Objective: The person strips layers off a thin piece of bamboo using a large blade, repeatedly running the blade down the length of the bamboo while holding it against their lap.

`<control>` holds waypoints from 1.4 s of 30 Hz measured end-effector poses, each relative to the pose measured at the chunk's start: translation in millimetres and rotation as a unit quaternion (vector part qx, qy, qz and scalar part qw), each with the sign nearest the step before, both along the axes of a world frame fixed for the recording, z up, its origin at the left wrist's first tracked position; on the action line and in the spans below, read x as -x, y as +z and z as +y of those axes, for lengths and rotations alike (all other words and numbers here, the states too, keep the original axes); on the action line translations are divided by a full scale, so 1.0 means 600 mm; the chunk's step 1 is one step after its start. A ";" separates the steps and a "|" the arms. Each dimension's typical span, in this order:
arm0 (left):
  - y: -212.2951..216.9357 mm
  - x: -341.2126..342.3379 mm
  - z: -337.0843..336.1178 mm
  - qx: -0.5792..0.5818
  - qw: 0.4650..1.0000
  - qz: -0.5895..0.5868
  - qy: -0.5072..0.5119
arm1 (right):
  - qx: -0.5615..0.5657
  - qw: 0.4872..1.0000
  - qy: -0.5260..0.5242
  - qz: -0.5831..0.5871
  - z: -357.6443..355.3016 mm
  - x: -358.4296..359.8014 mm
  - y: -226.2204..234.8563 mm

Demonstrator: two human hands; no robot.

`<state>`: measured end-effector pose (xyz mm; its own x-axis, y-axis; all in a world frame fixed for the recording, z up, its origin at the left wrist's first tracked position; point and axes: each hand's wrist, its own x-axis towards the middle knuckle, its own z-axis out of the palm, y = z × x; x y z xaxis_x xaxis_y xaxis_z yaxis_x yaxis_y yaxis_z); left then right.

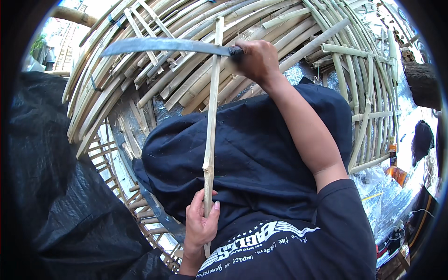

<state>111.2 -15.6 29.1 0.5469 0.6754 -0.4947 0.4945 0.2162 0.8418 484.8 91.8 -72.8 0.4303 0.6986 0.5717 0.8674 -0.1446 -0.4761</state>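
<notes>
My left hand is closed round the lower part of a long, narrow bamboo strip, held nearly upright in front of my lap. My right hand grips the dark handle of a machete. Its long grey blade points to the left and crosses the strip close to the upper end; whether the edge bites into the bamboo I cannot tell. A dark cloth lies over my legs beneath the strip.
Piled bamboo slats fill the space beyond my knees. A bamboo lattice frame stands at the right, near a small bottle. Black plastic sheeting hangs at the left beside a slatted bamboo floor.
</notes>
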 end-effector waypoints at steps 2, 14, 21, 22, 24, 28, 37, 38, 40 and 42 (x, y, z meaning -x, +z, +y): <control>-0.006 0.006 -0.013 0.025 1.000 -0.012 0.014 | 0.029 0.999 -0.040 0.007 0.008 -0.027 -0.005; -0.008 0.009 0.011 0.022 0.999 -0.028 0.027 | -0.010 0.992 0.105 0.071 -0.007 0.058 0.013; -0.003 0.031 0.003 0.043 0.998 -0.036 0.010 | -0.029 0.997 0.038 0.052 0.008 0.005 -0.009; -0.003 0.032 0.002 0.034 0.999 -0.031 0.007 | -0.027 0.997 0.040 0.053 0.007 0.002 -0.009; 0.000 0.034 0.003 0.029 0.999 -0.023 0.005 | -0.013 0.998 0.028 0.047 0.009 -0.001 -0.010; 0.002 0.046 0.001 0.024 1.000 -0.007 -0.008 | 0.000 0.999 -0.014 0.045 0.010 -0.016 -0.014; 0.001 0.056 -0.003 0.028 0.999 0.003 -0.036 | -0.014 0.997 -0.043 0.068 0.006 -0.027 -0.016; 0.002 0.056 -0.003 0.025 0.999 0.005 -0.036 | -0.009 0.997 -0.046 0.068 0.005 -0.027 -0.016; 0.004 0.057 -0.004 0.021 0.999 0.011 -0.037 | -0.014 0.996 -0.063 0.069 0.009 -0.030 -0.020; -0.002 0.065 -0.007 0.019 0.999 0.025 -0.042 | 0.002 0.992 -0.095 0.079 0.014 -0.039 -0.025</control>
